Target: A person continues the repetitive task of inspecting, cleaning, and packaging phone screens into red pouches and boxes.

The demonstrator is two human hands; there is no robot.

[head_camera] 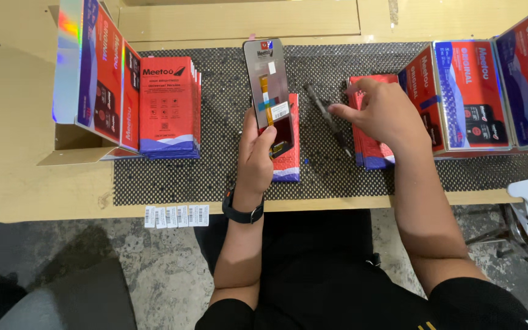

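Left hand (256, 156) gripping phone screen panel (266, 79) over red box (287, 150), right hand (383, 113) pinching red sleeves (368, 150)

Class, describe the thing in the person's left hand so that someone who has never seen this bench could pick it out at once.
Start at the dark mesh mat covering the wooden bench. Near its middle, the left hand holds a thin grey phone screen panel upright above a red box. Unlike the red boxes stacked to either side, it is bare and grey, with an orange ribbon strip down its back.
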